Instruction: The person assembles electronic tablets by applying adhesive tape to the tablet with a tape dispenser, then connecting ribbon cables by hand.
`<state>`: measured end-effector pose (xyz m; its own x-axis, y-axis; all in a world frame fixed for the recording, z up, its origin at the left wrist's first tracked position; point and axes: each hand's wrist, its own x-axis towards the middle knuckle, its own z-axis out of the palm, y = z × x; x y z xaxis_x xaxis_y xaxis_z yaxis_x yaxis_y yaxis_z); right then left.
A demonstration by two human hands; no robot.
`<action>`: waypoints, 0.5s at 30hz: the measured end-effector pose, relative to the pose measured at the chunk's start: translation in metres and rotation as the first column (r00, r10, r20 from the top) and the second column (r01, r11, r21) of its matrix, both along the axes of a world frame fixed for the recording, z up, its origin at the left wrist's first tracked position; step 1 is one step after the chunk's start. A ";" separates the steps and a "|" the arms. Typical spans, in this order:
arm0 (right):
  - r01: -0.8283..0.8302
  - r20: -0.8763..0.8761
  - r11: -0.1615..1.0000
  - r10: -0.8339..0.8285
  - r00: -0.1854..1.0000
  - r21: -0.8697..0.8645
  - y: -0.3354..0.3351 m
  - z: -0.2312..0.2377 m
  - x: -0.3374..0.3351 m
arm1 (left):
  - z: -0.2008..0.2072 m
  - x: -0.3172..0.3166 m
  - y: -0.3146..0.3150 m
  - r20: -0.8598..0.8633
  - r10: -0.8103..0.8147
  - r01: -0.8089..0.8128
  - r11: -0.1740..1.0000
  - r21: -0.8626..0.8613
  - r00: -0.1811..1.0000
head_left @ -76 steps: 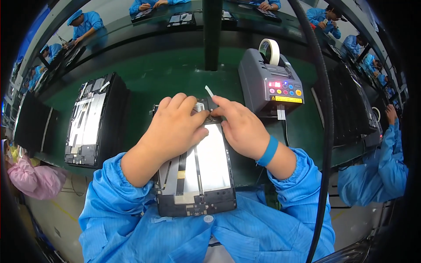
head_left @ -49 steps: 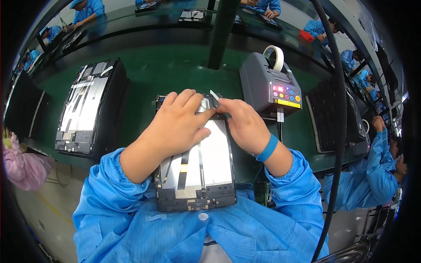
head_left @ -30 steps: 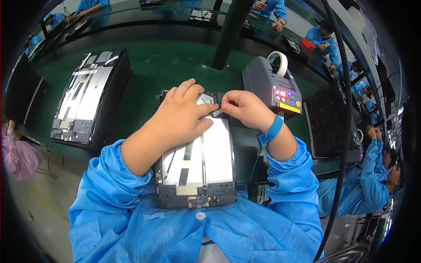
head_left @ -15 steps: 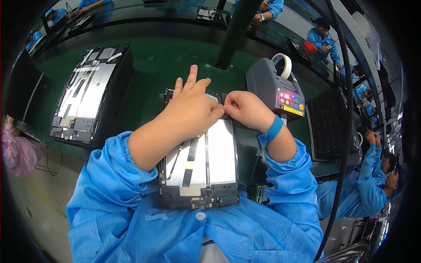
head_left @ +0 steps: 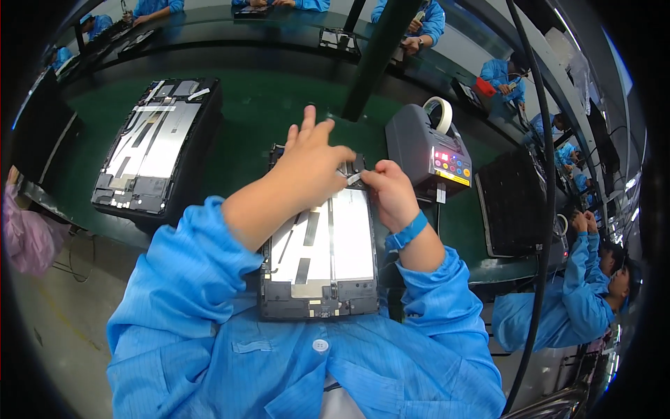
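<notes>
An opened tablet [head_left: 352, 237] with silver battery panels and black end sections lies in front of me, its near edge close to my jacket. My left hand [head_left: 307, 167] is over its far left part, with several fingers stretched outward. The index finger and thumb are apart and slightly blurred beside a short whitish tape strip [head_left: 354, 179]. From the right, my right hand [head_left: 392, 195] has its fingers curled, and its thumb and forefinger pinch the strip's right end at the tablet's far right corner. A blue band [head_left: 407, 232] circles my right wrist.
A grey tape dispenser [head_left: 419, 146] carries a cream tape roll [head_left: 441, 115]; a short tape end pokes from its front. At left stands a stack of opened tablets [head_left: 150, 146]. A dark stack [head_left: 508, 202] is at right, a green post [head_left: 377, 66] ahead. Co-workers sit around.
My fingertips have parted from their close pinch, and the tape strip now shows between them. My left index finger has lifted. The view has shifted slightly.
</notes>
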<state>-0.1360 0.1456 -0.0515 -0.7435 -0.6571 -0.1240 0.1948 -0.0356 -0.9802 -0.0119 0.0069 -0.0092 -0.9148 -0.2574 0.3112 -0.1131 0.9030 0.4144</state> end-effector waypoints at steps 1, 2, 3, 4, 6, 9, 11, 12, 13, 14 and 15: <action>0.039 -0.073 0.999 -0.040 0.997 -0.005 0.004 -0.001 0.004 | 0.003 0.013 0.002 -0.040 -0.006 0.009 0.998 0.067 0.999; 0.053 -0.071 0.999 -0.053 0.996 -0.009 0.016 0.000 0.009 | 0.007 0.030 0.004 -0.083 -0.022 0.033 0.990 0.135 0.996; 0.036 -0.154 0.999 -0.031 0.988 0.028 0.032 0.001 0.018 | 0.003 0.051 0.003 -0.101 -0.038 0.056 0.981 0.187 0.994; 0.011 -0.235 0.998 0.004 0.972 0.064 0.048 0.000 0.029 | -0.001 0.077 0.002 -0.120 -0.042 0.069 0.969 0.236 0.992; -0.106 -0.526 0.977 0.188 0.829 0.183 0.083 -0.012 0.054 | -0.010 0.129 0.009 -0.025 -0.053 0.059 0.938 0.341 0.998; -0.259 -0.562 0.879 0.459 0.688 0.401 0.102 -0.008 0.080 | -0.035 0.169 0.028 0.054 -0.243 0.200 0.888 0.414 0.968; -0.243 -0.588 0.898 0.427 0.687 0.368 0.099 -0.004 0.089 | -0.029 0.168 0.035 0.051 -0.239 0.187 0.861 0.473 0.970; -0.221 -0.615 0.917 0.389 0.686 0.333 0.097 0.000 0.092 | -0.024 0.168 0.038 0.043 -0.239 0.181 0.829 0.529 0.970; -0.314 -0.538 0.916 0.401 0.742 0.250 0.094 0.008 0.089 | -0.012 0.170 0.039 0.050 -0.249 0.190 0.840 0.509 0.967; -0.350 -0.481 0.922 0.384 0.788 0.163 0.089 0.017 0.092 | 0.000 0.173 0.035 0.051 -0.226 0.171 0.847 0.503 0.973; -0.375 -0.480 0.920 0.383 0.789 0.118 0.078 0.032 0.096 | 0.011 0.176 0.029 0.020 -0.233 0.200 0.872 0.447 0.972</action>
